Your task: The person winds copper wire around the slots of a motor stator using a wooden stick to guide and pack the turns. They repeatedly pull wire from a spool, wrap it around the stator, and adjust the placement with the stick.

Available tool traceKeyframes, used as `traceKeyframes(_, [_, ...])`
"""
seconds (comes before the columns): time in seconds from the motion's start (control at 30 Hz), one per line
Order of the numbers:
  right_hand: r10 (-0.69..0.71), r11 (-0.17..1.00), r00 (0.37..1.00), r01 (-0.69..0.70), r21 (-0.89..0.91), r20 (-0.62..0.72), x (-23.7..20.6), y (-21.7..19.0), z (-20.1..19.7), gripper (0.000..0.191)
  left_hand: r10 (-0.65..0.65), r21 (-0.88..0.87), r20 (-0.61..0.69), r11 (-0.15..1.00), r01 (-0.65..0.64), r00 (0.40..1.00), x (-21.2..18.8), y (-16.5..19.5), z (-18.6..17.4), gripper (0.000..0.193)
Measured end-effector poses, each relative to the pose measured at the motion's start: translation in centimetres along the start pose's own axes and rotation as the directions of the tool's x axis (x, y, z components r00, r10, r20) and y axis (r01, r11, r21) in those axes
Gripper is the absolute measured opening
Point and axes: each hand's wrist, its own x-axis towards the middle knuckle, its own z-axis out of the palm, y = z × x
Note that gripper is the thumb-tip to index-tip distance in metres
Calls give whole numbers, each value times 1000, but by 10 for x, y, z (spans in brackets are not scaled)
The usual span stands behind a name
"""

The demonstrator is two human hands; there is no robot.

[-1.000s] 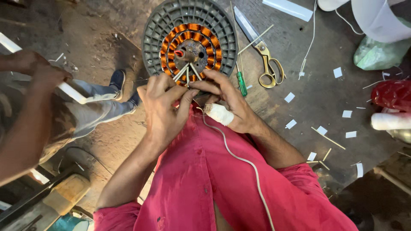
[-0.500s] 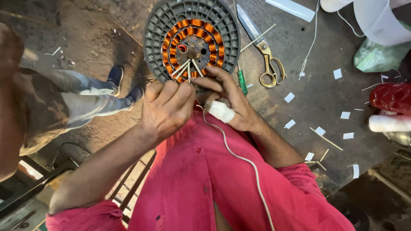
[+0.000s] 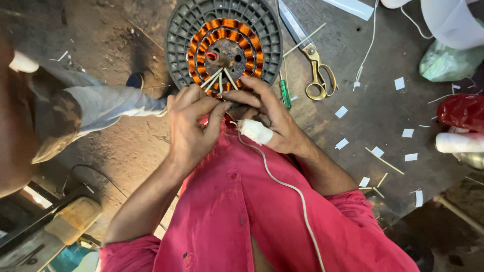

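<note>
— Head view: what lay around the work and blocked the look?

— Lay on a dark workbench (image 3: 383,116), with yellow-handled scissors (image 3: 318,70) and a green-handled screwdriver (image 3: 285,93) just right of the motor stator (image 3: 224,48). Scattered about: small white paper slips (image 3: 342,112) and thin wooden slivers (image 3: 384,161). Hid the stator's near edge behind both hands. Crowded the left side with another person's trousered leg (image 3: 96,103).

— And the stator itself, how set?

— Sat flat at the bench's near edge, face up toward the camera, round grey ribbed housing around a ring of copper windings. Carried no long axis, being round. Fanned several pale sticks (image 3: 219,80) from the centre down toward the hands.

— The hands?

— Left hand (image 3: 194,128) curled, fingertips pinched at the lower windings by the sticks. Right hand (image 3: 269,123) likewise closed over the same spot, fingers on the coil edge, thumb wrapped in a white bandage (image 3: 254,132). Ran a white cord (image 3: 282,184) from there down across the red shirt (image 3: 262,221).

— Any packages?

— Far right: a green plastic bag (image 3: 446,63), a red bag (image 3: 464,111) below it, a white roll (image 3: 459,142) beneath that; white container (image 3: 451,22) at top right.
</note>
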Motion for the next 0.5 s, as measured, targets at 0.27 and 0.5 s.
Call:
traceKeyframes(0.27, [-32,998,999,32,-49,7,2,2,0,84,275,346,-35,905,-247,961,-8,-5,-1,15])
traceKeyframes(0.5, [1,997,1000,-2,-81,-5,1,-2,2,83,548,632,115,603,-487,828,-8,-15,-7,16])
